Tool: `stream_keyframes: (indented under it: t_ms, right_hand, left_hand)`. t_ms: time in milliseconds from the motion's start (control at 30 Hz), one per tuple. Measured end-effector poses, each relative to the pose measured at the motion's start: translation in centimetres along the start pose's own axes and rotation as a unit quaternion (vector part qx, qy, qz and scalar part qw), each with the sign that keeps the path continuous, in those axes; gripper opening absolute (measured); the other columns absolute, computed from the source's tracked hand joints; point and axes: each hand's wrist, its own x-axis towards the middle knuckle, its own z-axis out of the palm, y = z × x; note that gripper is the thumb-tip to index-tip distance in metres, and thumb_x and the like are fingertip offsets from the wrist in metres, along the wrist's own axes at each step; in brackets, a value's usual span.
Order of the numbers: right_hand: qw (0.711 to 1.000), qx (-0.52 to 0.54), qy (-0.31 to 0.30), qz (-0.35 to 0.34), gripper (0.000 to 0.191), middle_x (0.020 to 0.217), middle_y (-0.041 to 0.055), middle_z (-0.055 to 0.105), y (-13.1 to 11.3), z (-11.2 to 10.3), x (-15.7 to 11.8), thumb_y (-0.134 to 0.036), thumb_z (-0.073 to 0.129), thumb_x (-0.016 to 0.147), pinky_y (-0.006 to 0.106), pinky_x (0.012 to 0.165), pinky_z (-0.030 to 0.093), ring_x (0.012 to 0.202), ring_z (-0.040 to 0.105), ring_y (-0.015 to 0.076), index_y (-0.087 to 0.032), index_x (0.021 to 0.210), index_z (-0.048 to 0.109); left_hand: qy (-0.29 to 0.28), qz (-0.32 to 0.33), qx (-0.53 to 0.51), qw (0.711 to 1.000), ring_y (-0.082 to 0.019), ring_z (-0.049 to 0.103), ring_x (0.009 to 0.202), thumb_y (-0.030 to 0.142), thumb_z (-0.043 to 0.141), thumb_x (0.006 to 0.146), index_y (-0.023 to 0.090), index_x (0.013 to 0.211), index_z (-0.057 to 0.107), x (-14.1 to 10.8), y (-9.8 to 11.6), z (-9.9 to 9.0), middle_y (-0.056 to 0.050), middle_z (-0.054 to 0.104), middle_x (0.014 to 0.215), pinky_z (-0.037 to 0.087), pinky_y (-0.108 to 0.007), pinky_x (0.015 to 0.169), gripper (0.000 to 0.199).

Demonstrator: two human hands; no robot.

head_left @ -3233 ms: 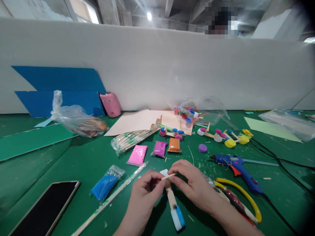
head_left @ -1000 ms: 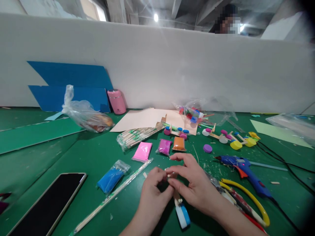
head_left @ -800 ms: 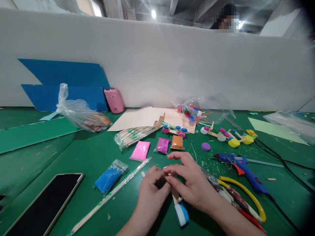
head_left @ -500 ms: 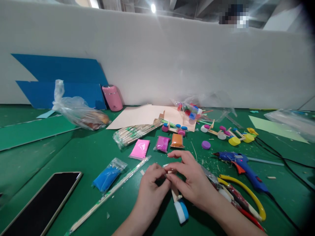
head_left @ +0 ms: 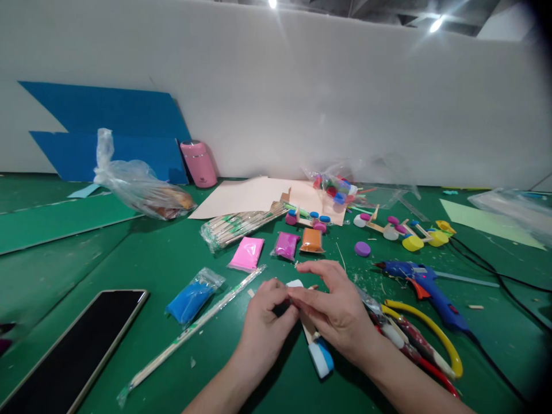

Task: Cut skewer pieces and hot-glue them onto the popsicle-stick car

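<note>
My left hand (head_left: 269, 316) and my right hand (head_left: 338, 302) meet above the table, thumbs and forefingers pinched together at the fingertips. Whatever they pinch is too small and hidden to make out. Just beneath them lies a small toy car body of flat wooden sticks (head_left: 309, 328). White and blue bottle-cap wheels (head_left: 320, 356) sit at its near end, and a white cap (head_left: 295, 283) shows behind my fingertips. The car's middle is covered by my hands. My right hand's outer fingers are held away from the pinch.
A blue glue gun (head_left: 425, 282) and yellow-handled pliers (head_left: 435, 322) lie right. Clay packets, including a blue one (head_left: 192, 299), a stick pack (head_left: 241, 227) and a phone (head_left: 81, 351) lie left. Behind stand finished cap-wheeled cars (head_left: 308, 219), a purple cap (head_left: 362, 248) and a pink bottle (head_left: 199, 164).
My hands stay together over the car. The right thumb has tucked behind the fingers, and the white cap at the far end shows more. The view has tilted slightly down.
</note>
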Motion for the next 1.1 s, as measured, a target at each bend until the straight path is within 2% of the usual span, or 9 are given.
stream_keyframes:
  t_ms: [267,467,700,933,1100]
  right_hand:
    - [0.998,0.055,-0.015,0.017,0.032,0.115,0.0052,0.047,0.5,0.3,-0.2,-0.009,0.053,0.075,0.036,0.083,0.041,0.106,0.043,0.0203,-0.027,0.099,0.063]
    - [0.998,-0.004,-0.065,0.012,0.043,0.126,0.0078,0.042,-0.1,-0.6,-0.1,-0.005,0.048,0.07,0.043,0.089,0.037,0.11,0.04,0.0244,-0.022,0.107,0.06]
    - [0.991,-0.102,-0.06,-0.057,0.035,0.128,0.0103,0.044,-0.2,-1.5,-0.4,-0.013,0.046,0.08,0.04,0.085,0.042,0.107,0.041,0.0246,-0.022,0.112,0.057]
    - [0.99,-0.104,-0.065,-0.072,0.036,0.127,0.008,0.047,0.0,-1.4,-0.7,-0.014,0.045,0.082,0.04,0.083,0.044,0.106,0.04,0.0237,-0.026,0.114,0.055]
    - [0.99,-0.086,-0.056,-0.093,0.03,0.124,0.0076,0.048,0.0,-1.5,-0.7,-0.012,0.045,0.082,0.038,0.081,0.045,0.104,0.042,0.0223,-0.024,0.105,0.06]
  left_hand:
    - [-0.002,0.004,-0.009,1.0,-0.016,0.051,0.066,0.011,0.051,0.066,0.017,0.06,0.061,-0.2,-0.3,0.0,0.0,0.052,0.062,0.04,-0.027,0.061,0.013]
    - [-0.005,0.008,-0.003,1.0,-0.016,0.051,0.067,0.013,0.052,0.069,0.016,0.061,0.061,-0.3,-0.2,0.0,-0.001,0.052,0.062,0.04,-0.027,0.061,0.013]
    - [-0.006,0.003,-0.005,1.0,-0.016,0.051,0.065,0.014,0.052,0.071,0.016,0.059,0.061,-0.2,-0.1,0.0,-0.001,0.054,0.062,0.039,-0.027,0.06,0.015]
    - [-0.007,-0.001,-0.012,1.0,-0.016,0.052,0.066,0.014,0.053,0.072,0.017,0.063,0.064,-0.4,-0.1,-0.1,-0.002,0.054,0.064,0.041,-0.028,0.062,0.014]
    - [-0.005,0.0,-0.01,1.0,-0.017,0.053,0.067,0.016,0.055,0.07,0.018,0.063,0.065,-0.4,-0.2,-0.2,-0.002,0.055,0.064,0.041,-0.028,0.062,0.012]
